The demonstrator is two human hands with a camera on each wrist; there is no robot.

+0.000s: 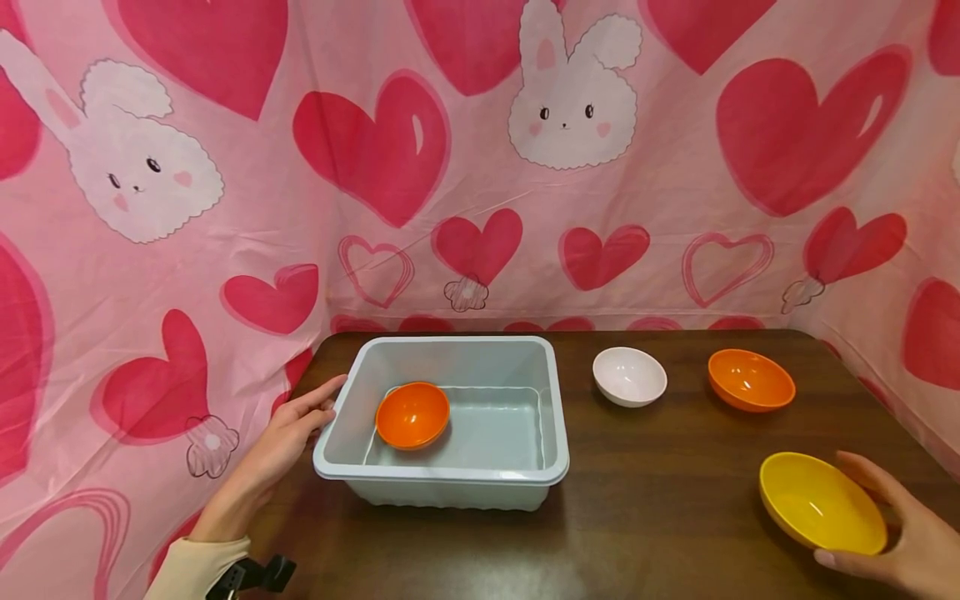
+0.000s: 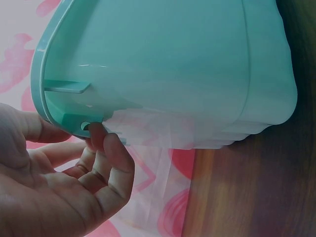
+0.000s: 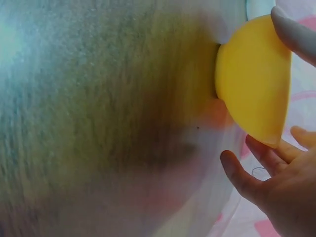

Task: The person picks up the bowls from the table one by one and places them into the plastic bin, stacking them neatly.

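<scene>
- A pale gray tub (image 1: 442, 475) is set toward the far left corner of the desk (image 1: 637, 533), its mouth turned up, so that its inside is left accessible from above.
- The tub's left rim is gripped by the left hand (image 1: 288, 433), with fingers curled at the lip; the wall is probably steadied against sliding in this way.
- Inside the tub, an orange bowl (image 1: 412, 415) is seated mouth up on the floor, on the side nearer the desk's left edge; bare floor is thereby left on the other side.
- Near the desk's right edge, a yellow bowl (image 1: 821, 504) is held by the right hand (image 1: 911, 533), its thumb and fingers set at opposite sides of the rim. By this span the bowl can be balanced without the inside being covered. Whether its weight is borne by the hand or by the desk cannot be told.
- A white bowl (image 1: 630, 377) is placed near the desk's far edge, apart from the tub.
- A second orange bowl (image 1: 752, 380) is placed toward the far right corner. Both are stood mouth up and untouched, spaced apart so that either rim could be reached freely.
</scene>
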